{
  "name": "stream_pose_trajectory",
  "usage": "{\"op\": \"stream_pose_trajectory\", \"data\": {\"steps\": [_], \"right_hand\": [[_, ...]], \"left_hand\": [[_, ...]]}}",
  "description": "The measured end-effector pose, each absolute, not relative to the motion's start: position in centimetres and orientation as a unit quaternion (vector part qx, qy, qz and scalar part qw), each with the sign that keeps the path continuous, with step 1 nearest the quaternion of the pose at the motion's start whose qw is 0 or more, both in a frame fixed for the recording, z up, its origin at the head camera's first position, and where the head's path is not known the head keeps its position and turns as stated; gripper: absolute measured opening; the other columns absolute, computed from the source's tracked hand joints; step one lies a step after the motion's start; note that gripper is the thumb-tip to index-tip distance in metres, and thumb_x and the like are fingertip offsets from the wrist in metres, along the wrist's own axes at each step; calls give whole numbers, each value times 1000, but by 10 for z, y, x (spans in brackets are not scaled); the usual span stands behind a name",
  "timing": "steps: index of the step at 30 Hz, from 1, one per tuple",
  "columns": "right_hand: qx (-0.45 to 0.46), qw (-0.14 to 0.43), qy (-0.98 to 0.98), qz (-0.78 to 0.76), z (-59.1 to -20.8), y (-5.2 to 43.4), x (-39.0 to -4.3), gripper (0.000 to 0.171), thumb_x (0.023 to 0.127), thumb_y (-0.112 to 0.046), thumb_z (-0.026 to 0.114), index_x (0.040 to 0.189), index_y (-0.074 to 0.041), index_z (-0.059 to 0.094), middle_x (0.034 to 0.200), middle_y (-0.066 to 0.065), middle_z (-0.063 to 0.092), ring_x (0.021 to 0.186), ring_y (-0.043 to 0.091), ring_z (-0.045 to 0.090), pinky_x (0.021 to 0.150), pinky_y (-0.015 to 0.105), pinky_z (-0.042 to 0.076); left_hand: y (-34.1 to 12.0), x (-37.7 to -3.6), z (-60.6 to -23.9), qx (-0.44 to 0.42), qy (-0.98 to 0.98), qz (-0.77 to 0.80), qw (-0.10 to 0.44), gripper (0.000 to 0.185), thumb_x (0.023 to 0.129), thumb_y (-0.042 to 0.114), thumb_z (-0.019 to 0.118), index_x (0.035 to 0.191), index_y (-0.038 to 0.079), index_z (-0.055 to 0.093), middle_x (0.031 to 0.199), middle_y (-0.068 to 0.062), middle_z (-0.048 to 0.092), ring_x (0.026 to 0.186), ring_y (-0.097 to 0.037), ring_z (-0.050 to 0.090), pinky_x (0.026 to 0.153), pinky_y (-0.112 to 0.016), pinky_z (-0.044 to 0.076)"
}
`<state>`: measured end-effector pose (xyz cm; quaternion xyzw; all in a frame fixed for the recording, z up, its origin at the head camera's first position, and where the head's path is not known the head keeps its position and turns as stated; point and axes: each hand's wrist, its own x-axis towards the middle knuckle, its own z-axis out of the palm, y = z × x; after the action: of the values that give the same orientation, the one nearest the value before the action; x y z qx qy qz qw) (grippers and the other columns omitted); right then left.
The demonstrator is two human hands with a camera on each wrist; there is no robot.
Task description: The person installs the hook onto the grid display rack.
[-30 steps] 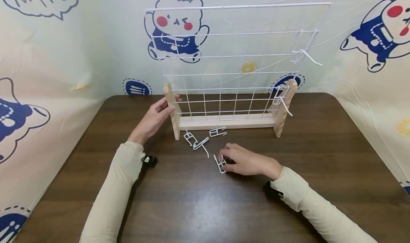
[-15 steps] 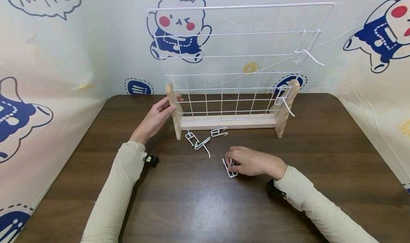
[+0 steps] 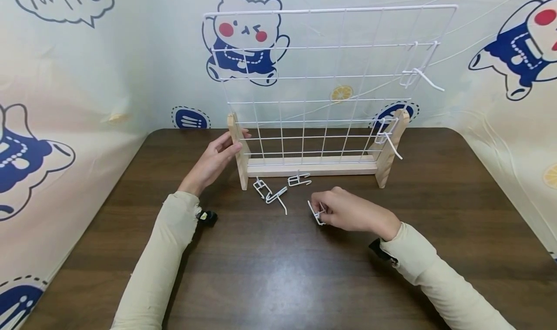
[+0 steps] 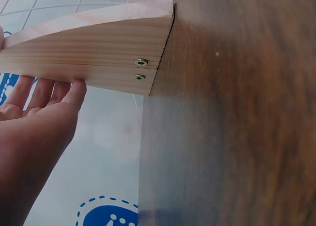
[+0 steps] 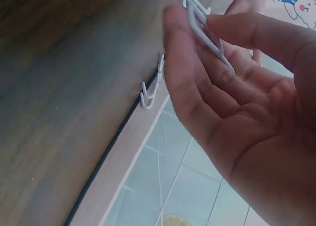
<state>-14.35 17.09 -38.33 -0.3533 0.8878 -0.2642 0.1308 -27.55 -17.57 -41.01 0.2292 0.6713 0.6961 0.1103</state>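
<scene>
A white wire grid panel [image 3: 322, 78] stands upright in a wooden base [image 3: 311, 166] on the dark wooden table [image 3: 278, 272]. My left hand [image 3: 215, 158] rests with straight fingers against the base's left wooden foot [image 4: 94, 53]. My right hand [image 3: 348, 213] pinches a white wire hook [image 3: 316, 212] between thumb and fingertips, just above the table in front of the base; the same hook [image 5: 205, 28] shows in the right wrist view. Three more white hooks [image 3: 278, 189] lie loose on the table by the base. Two hooks [image 3: 419, 71] hang on the grid's right side.
A cartoon-printed cloth backdrop [image 3: 65, 78] surrounds the table on the left, back and right. A small black object [image 3: 208, 217] sits at my left wrist. The rounded table corners lie close to the backdrop.
My right hand lifted the white hook off the table and drew it slightly right and toward the base. My left hand stayed against the wooden foot.
</scene>
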Motion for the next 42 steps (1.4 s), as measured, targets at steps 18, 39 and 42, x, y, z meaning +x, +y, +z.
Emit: {"op": "stream_pose_trajectory", "data": {"steps": [18, 39, 42], "right_hand": [[-312, 88, 906, -272, -366, 189, -149, 30, 85, 5, 71, 90, -12, 47, 70, -5, 54, 61, 8, 49, 55, 25, 43], [-282, -69, 887, -360, -352, 200, -155, 17, 95, 1, 65, 100, -5, 49, 77, 5, 72, 53, 12, 63, 51, 25, 49], [-289, -114, 874, -375, -352, 201, -155, 18, 94, 0, 66, 102, -5, 51, 71, -1, 71, 55, 12, 64, 51, 23, 48]], "left_hand": [[-176, -275, -410, 228, 668, 700, 108, 50, 103, 21, 55, 149, 8, 41, 150, -13, 42, 145, -32, 29, 121, -47, 17], [-177, -276, -412, 227, 668, 699, 113, 51, 103, 21, 55, 149, 7, 39, 151, -11, 41, 146, -33, 26, 121, -47, 16], [-177, -276, -412, 224, 670, 699, 113, 51, 103, 23, 56, 149, 8, 40, 151, -10, 41, 146, -30, 28, 121, -47, 16]]}}
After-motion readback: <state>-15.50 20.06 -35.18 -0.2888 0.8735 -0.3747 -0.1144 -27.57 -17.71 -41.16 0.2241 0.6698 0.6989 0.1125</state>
